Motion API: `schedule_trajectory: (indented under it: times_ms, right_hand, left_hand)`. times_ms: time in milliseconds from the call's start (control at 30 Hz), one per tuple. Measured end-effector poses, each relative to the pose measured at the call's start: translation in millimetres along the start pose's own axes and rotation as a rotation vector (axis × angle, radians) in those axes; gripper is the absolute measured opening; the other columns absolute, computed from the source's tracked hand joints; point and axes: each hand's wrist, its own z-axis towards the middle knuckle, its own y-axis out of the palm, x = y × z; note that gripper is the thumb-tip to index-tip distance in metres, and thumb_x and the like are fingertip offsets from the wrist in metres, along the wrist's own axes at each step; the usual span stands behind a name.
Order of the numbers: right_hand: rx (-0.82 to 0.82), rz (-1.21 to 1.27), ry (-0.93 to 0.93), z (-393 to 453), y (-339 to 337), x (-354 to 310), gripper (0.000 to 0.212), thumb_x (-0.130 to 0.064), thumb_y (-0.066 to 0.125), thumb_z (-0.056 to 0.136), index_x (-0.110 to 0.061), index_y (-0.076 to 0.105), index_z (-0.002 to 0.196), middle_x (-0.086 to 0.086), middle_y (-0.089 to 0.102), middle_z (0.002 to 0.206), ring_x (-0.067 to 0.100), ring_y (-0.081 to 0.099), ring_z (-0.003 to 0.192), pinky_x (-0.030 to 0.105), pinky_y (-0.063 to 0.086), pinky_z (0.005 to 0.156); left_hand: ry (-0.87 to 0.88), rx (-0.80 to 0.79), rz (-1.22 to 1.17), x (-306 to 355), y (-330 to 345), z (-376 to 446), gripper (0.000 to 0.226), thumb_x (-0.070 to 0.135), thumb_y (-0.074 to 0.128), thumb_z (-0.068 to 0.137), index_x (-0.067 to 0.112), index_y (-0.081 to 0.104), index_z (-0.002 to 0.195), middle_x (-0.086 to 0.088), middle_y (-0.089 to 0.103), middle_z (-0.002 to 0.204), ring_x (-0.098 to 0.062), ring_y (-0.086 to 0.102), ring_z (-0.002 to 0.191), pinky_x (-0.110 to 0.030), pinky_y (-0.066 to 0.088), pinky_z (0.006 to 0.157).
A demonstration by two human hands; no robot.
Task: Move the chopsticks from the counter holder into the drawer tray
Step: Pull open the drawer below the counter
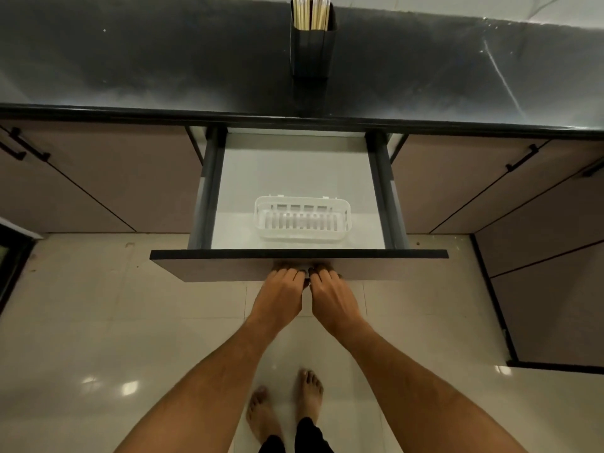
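Dark counter point(163, 60) stretches wide, far beyond both hands, its black edge running straight across. Below it the drawer point(297, 178) stands pulled out, its front panel point(209, 268) directly against the fingers. Pale floor tiles point(98, 338) spread under the arms, two bare feet point(284, 407) planted back toward the body. The left hand point(281, 291) and the right hand point(330, 292) sit side by side at the middle of the front panel, fingers curled over the dark handle point(306, 276) between them, both gripping it, knuckles nearly touching. Just past the fingertips, inside the drawer, the white slotted tray point(303, 219) lies near the front, nothing in it. Much farther ahead, dead in line with the hands, the black holder point(312, 50) stands upright on the counter, and the chopsticks point(312, 13) are all in it, pale sticks bunched and poking up out of the top
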Motion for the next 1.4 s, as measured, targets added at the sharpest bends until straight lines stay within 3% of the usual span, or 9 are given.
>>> schedule_trajectory:
  times_ms: [67, 167, 333, 467, 567, 733, 967, 1400]
  right_hand:
    - [0.104, -0.005, -0.029, -6, -7, 0, 0.034, -0.005, 0.068, 0.085, -0.007, 0.064, 0.119, 0.011, 0.069, 0.106, 0.025, 0.066, 0.094, 0.035, 0.059, 0.088]
    - [0.207, -0.048, -0.062, -11, -23, -1, 0.043, -0.012, 0.068, 0.089, -0.002, 0.060, 0.130, 0.013, 0.068, 0.118, 0.026, 0.066, 0.106, 0.036, 0.057, 0.096]
    - [0.270, -0.090, -0.057, -6, -48, -2, 0.049, -0.020, 0.060, 0.095, 0.000, 0.052, 0.139, 0.020, 0.062, 0.134, 0.034, 0.060, 0.125, 0.045, 0.049, 0.108]
    - [0.284, -0.151, -0.005, 4, -74, -7, 0.049, -0.021, 0.036, 0.102, 0.003, 0.047, 0.143, 0.025, 0.053, 0.145, 0.040, 0.051, 0.135, 0.051, 0.044, 0.112]
    - [0.305, -0.196, 0.023, 14, -100, -11, 0.055, -0.031, 0.040, 0.103, 0.002, 0.043, 0.147, 0.024, 0.047, 0.150, 0.040, 0.044, 0.141, 0.052, 0.040, 0.115]
    - [0.374, -0.232, 0.050, 37, -147, -15, 0.060, -0.037, 0.055, 0.101, -0.001, 0.043, 0.148, 0.021, 0.047, 0.151, 0.038, 0.045, 0.142, 0.052, 0.039, 0.116]
    - [0.441, -0.275, 0.069, 77, -218, -15, 0.061, -0.040, 0.046, 0.103, -0.003, 0.037, 0.151, 0.019, 0.043, 0.155, 0.036, 0.039, 0.145, 0.050, 0.036, 0.118]
    - [0.546, -0.281, 0.041, 184, -302, 33, 0.059, -0.037, 0.042, 0.105, -0.001, 0.036, 0.151, 0.021, 0.043, 0.154, 0.036, 0.038, 0.145, 0.051, 0.035, 0.118]
  left_hand:
    - [0.107, 0.125, 0.014, 4, -9, -4, 0.016, 0.017, 0.063, 0.093, 0.011, 0.072, 0.105, -0.006, 0.074, 0.095, -0.021, 0.069, 0.086, -0.032, 0.054, 0.091]
    - [0.187, 0.247, 0.032, 15, -26, -8, 0.027, 0.023, 0.056, 0.098, 0.007, 0.069, 0.115, -0.008, 0.072, 0.103, -0.023, 0.065, 0.097, -0.036, 0.048, 0.102]
    - [0.127, 0.298, 0.112, 21, -53, -8, 0.052, 0.030, 0.059, 0.095, 0.001, 0.058, 0.137, -0.018, 0.062, 0.137, -0.032, 0.056, 0.131, -0.045, 0.036, 0.119]
    - [0.053, 0.322, 0.098, 24, -82, 5, 0.056, 0.031, 0.053, 0.098, 0.000, 0.049, 0.145, -0.019, 0.051, 0.149, -0.033, 0.044, 0.142, -0.045, 0.029, 0.123]
    - [0.022, 0.338, 0.099, 26, -109, 16, 0.059, 0.032, 0.045, 0.100, 0.001, 0.041, 0.150, -0.017, 0.043, 0.155, -0.032, 0.035, 0.148, -0.046, 0.024, 0.124]
    - [0.017, 0.368, 0.140, 27, -155, 38, 0.062, 0.040, 0.034, 0.103, 0.006, 0.031, 0.155, -0.013, 0.034, 0.161, -0.029, 0.027, 0.152, -0.045, 0.020, 0.126]
    - [0.034, 0.458, 0.171, 36, -220, 85, 0.062, 0.043, 0.034, 0.102, 0.008, 0.033, 0.154, -0.013, 0.038, 0.160, -0.030, 0.031, 0.151, -0.046, 0.025, 0.124]
    - [0.008, 0.555, 0.254, 40, -289, 203, 0.060, 0.039, 0.036, 0.104, 0.006, 0.032, 0.154, -0.014, 0.036, 0.160, -0.028, 0.027, 0.152, -0.045, 0.020, 0.126]
